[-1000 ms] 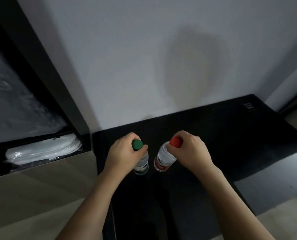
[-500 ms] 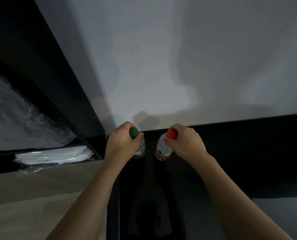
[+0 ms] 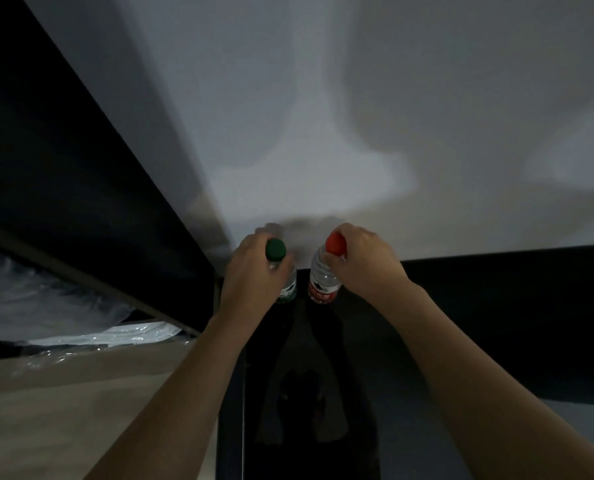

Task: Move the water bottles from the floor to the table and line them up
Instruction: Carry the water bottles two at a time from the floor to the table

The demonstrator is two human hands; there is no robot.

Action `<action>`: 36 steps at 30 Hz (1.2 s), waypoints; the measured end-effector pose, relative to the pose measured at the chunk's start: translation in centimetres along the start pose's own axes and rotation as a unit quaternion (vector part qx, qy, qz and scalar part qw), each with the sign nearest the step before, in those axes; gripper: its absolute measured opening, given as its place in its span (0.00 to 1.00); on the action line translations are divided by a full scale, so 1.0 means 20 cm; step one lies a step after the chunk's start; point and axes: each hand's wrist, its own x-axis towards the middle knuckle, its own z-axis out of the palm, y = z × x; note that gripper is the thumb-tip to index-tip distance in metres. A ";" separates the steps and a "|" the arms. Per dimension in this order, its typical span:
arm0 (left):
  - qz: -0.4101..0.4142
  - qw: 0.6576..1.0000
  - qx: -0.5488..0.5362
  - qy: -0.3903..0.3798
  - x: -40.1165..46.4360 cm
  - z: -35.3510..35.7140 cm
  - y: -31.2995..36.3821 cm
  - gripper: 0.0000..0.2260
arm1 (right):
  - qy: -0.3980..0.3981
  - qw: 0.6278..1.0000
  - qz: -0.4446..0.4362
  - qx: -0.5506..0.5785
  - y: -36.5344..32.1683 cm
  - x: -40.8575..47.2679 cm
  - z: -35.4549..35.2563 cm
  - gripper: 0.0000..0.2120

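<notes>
Two small clear water bottles stand upright at the back left of the black table [image 3: 479,323], close to the wall. The green-capped bottle [image 3: 276,250] is on the left, with my left hand [image 3: 254,275] closed around its neck. Right beside it is the red-capped bottle [image 3: 323,285] with a red label; my right hand [image 3: 361,265] grips its neck just under the cap. A narrow gap separates the bottles. Their bases are dark and hard to see.
A white wall [image 3: 357,116] rises directly behind the bottles. A tall black panel [image 3: 81,168] stands at the left, with clear plastic wrap [image 3: 81,337] below it. Light wood floor [image 3: 81,410] lies left of the table.
Both hands have carried the bottles farther back on the table toward the wall. The view has tilted up and closer, so more wall shows.
</notes>
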 end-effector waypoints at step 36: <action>-0.037 0.974 0.152 0.163 -1.26 -0.56 0.29 0.18 | -0.009 0.982 -0.188 0.013 -0.35 -1.12 -0.18 0.26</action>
